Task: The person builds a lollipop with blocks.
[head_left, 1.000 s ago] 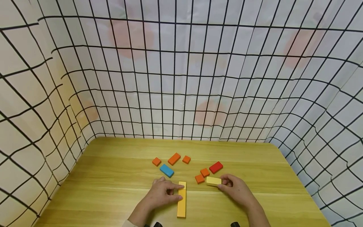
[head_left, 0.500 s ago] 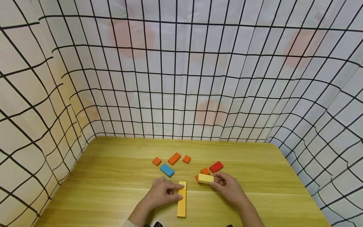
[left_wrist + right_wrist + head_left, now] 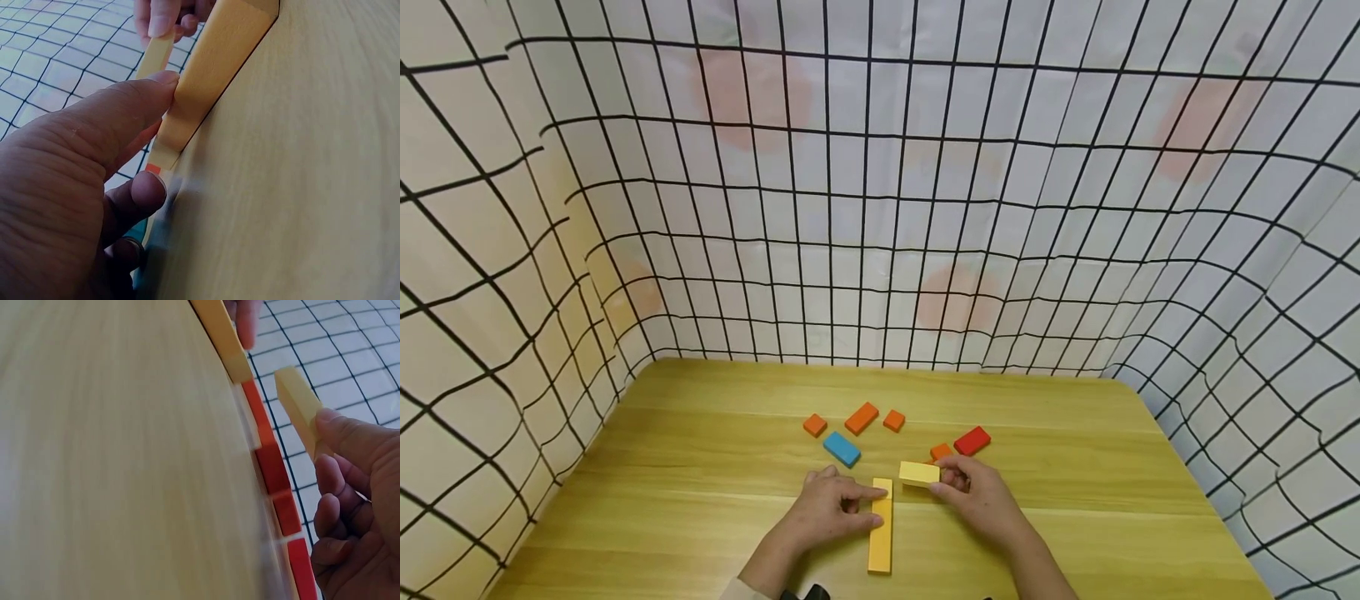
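Observation:
In the head view, a long yellow-orange block [image 3: 880,550] lies on the wooden table, with a short light-yellow piece [image 3: 883,483] at its far end. My left hand [image 3: 827,512] rests beside them, index fingertip on the far end and thumb against the long block's left side. My right hand [image 3: 981,496] pinches a pale yellow block [image 3: 919,474] between thumb and fingers, to the right of the row. The right wrist view has this pale yellow block [image 3: 299,406] raised off the table, apart from the long block [image 3: 219,334].
Beyond the hands lie a blue block [image 3: 842,449], a red block [image 3: 972,441], an orange oblong block [image 3: 861,418] and several small orange blocks [image 3: 815,425]. One small orange block is partly hidden behind the right hand. A white, black-gridded curtain [image 3: 865,208] surrounds the table's back and sides.
My right hand has moved left with the pale yellow block, from beside the small orange blocks to near the yellow row. My left hand has stayed in place.

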The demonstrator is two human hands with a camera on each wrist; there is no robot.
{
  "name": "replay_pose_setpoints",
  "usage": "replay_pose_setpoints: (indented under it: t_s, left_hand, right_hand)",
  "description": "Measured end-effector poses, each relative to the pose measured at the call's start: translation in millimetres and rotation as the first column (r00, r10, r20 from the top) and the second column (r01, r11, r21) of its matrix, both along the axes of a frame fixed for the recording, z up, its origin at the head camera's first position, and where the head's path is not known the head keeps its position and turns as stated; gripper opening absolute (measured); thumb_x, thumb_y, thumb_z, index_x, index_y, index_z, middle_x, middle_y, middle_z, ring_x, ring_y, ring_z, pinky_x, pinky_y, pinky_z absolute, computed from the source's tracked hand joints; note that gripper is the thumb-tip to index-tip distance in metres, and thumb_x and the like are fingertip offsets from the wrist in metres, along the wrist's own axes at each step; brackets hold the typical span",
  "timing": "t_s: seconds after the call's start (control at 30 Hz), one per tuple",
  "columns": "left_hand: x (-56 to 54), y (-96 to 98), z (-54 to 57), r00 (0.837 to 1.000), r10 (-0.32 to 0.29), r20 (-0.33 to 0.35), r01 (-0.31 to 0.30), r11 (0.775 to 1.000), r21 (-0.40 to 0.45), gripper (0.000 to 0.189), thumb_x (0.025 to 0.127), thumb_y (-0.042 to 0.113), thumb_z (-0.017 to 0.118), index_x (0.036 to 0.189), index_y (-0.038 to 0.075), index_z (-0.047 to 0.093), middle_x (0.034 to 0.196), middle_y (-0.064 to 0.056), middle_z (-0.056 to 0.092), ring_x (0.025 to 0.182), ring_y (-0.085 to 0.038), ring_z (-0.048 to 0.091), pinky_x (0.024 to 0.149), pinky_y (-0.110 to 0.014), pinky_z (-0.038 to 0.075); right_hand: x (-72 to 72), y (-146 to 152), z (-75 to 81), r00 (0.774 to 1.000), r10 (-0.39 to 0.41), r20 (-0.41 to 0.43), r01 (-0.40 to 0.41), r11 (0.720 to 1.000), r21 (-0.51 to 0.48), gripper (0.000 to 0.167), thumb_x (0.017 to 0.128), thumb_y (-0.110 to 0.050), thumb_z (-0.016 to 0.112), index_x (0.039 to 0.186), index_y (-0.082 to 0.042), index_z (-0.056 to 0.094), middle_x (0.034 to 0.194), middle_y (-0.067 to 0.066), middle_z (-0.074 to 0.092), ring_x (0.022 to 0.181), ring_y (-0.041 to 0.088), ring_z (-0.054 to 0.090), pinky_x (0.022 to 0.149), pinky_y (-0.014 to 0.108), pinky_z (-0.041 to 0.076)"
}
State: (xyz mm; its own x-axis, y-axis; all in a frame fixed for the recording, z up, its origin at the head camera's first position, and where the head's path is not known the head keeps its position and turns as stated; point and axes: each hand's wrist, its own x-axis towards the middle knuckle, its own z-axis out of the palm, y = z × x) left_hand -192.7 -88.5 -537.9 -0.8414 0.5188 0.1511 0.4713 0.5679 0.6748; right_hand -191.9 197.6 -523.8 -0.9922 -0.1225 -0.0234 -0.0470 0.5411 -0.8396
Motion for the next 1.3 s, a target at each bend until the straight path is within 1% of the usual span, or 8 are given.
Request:
replay_pose_setpoints:
  t_s: [0.17,0.33,0.4,0.6,0.97,1.07,1.13,1.3]
  left_hand:
    - [-0.5,-0.3,0.0,1.0,0.004,-0.013,-0.004,1.0,-0.008,0.037,0.085,0.052,0.079,0.119,0.037,0.077,0.063,0.021,0.048,0.071,-0.002,0.034,0.076,-0.028,0.023]
    - [-0.1,0.0,-1.1,1.0,0.004,-0.028,-0.004,1.0,-0.012,0.036,0.085,0.052,0.079,0.118,0.037,0.077,0.063,0.023,0.048,0.071,-0.001,0.034,0.075,-0.025,0.023]
    - [-0.1,0.3,-1.2,1.0,0.003,-0.031,-0.004,1.0,-0.014,0.036,0.085,0.051,0.079,0.118,0.037,0.077,0.063,0.023,0.048,0.071,-0.001,0.035,0.075,-0.025,0.023]
    - [-0.5,0.5,-0.6,0.999,0.005,-0.032,-0.005,1.0,-0.013,0.036,0.085,0.051,0.079,0.118,0.037,0.077,0.062,0.022,0.048,0.071,-0.002,0.034,0.075,-0.025,0.023]
    - [-0.2,0.6,-0.5,1.0,0.008,-0.018,-0.009,1.0,-0.014,0.035,0.085,0.051,0.079,0.118,0.036,0.078,0.062,0.022,0.049,0.071,-0.002,0.035,0.075,-0.025,0.024]
    - [-0.9,0.6,-1.4,1.0,0.009,-0.02,-0.009,1.0,-0.018,0.036,0.085,0.052,0.079,0.118,0.037,0.077,0.061,0.022,0.048,0.071,-0.002,0.035,0.075,-0.026,0.024]
    - [-1.3,0.6,-1.9,1.0,0.009,-0.021,-0.009,1.0,-0.019,0.036,0.085,0.052,0.079,0.118,0.038,0.077,0.061,0.022,0.048,0.071,-0.002,0.035,0.075,-0.026,0.024]
    - [-1.5,0.6,-2.3,1.0,0.008,-0.019,-0.008,1.0,-0.017,0.036,0.085,0.053,0.078,0.117,0.037,0.078,0.062,0.023,0.049,0.071,-0.002,0.036,0.076,-0.027,0.024]
  right_hand:
    - [-4.2,-15,-0.5,0.999,0.035,-0.038,-0.034,0.999,0.02,0.029,0.088,-0.033,0.081,0.11,-0.017,0.072,0.09,-0.003,0.061,0.08,0.011,0.054,0.072,0.022,0.047]
    - [-7.9,-27,-1.4,0.994,0.076,-0.074,-0.068,0.992,0.11,0.031,0.09,-0.04,0.077,0.113,-0.02,0.071,0.091,-0.008,0.06,0.085,0.009,0.052,0.075,0.023,0.046]
    - [-9.0,-31,-1.4,0.994,0.081,-0.079,-0.069,0.988,0.139,0.032,0.09,-0.042,0.077,0.114,-0.021,0.071,0.092,-0.01,0.06,0.087,0.009,0.052,0.077,0.024,0.047]
    - [-12.6,-37,-0.1,0.993,0.09,-0.08,-0.075,0.982,0.174,0.037,0.091,-0.044,0.075,0.119,-0.021,0.071,0.095,-0.012,0.061,0.092,0.009,0.053,0.084,0.031,0.049]
    - [-23.0,-42,-2.2,0.986,0.115,-0.121,-0.083,0.966,0.245,0.032,0.092,-0.041,0.075,0.116,-0.02,0.073,0.089,-0.017,0.061,0.096,0.01,0.052,0.087,0.035,0.046]
    - [-25.0,-43,-2.2,0.984,0.128,-0.128,-0.092,0.962,0.255,0.033,0.091,-0.039,0.077,0.116,-0.019,0.073,0.088,-0.016,0.061,0.095,0.011,0.052,0.087,0.037,0.046]
    - [-25.8,-44,-2.6,0.984,0.131,-0.123,-0.093,0.958,0.273,0.032,0.09,-0.039,0.077,0.116,-0.02,0.073,0.088,-0.015,0.06,0.094,0.011,0.051,0.086,0.036,0.046]
    - [-27.0,-44,-2.9,0.982,0.151,-0.109,-0.109,0.94,0.324,0.028,0.089,-0.04,0.079,0.113,-0.026,0.073,0.089,-0.01,0.057,0.09,0.013,0.046,0.078,0.032,0.041]
